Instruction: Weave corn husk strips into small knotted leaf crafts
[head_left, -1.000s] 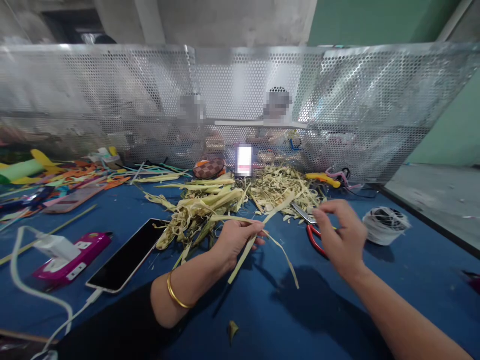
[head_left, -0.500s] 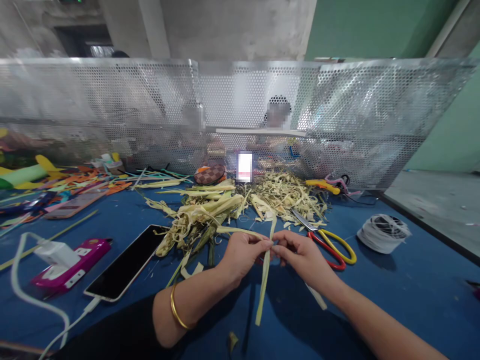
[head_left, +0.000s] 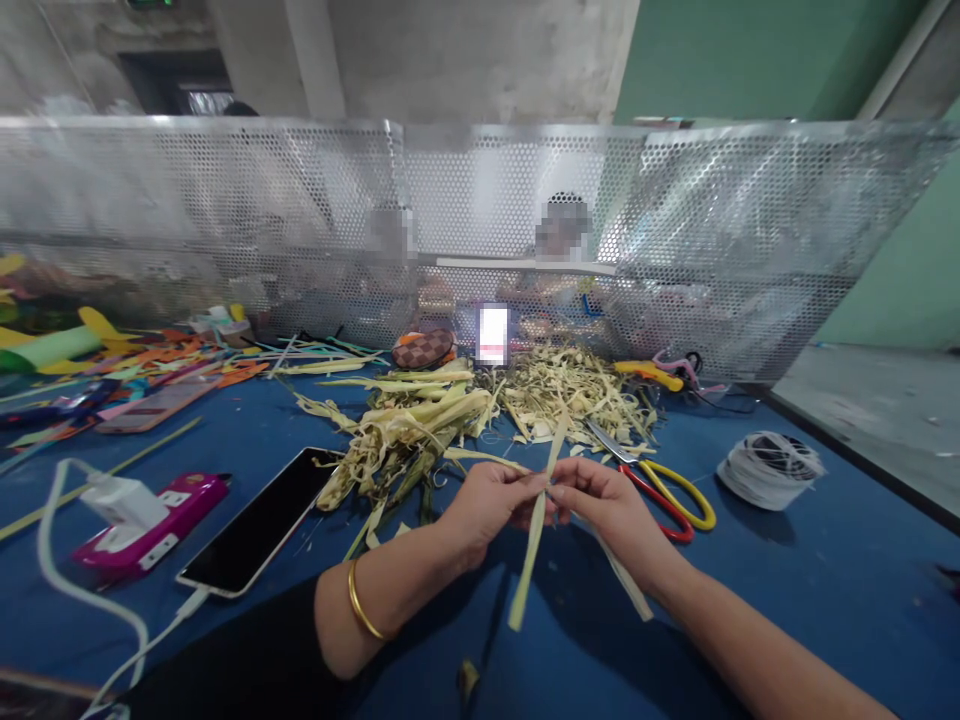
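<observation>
Pale green dried leaf strips (head_left: 534, 560) cross between my two hands above the blue table. My left hand (head_left: 491, 505), with a gold bangle on its wrist, pinches the strips at the crossing. Close beside it, my right hand (head_left: 604, 500) is also closed on them with thumb and fingers. One strip hangs down toward me, one points away, and another end (head_left: 630, 585) comes out below my right hand. Behind my hands lies a heap of dry leaf strips (head_left: 420, 430). Red and yellow handled scissors (head_left: 667, 500) rest just right of my right hand.
A phone (head_left: 255, 525) on a cable and a magenta power strip (head_left: 154, 530) lie at left. A roll of white twine (head_left: 771, 470) stands at right. Leaf scraps (head_left: 577, 390) pile before a perforated metal screen (head_left: 300, 230). Behind it sit people.
My right hand has moved closer in against my left at the crossing. The hanging strip has shifted slightly, and more of the strip end below my right hand shows.
</observation>
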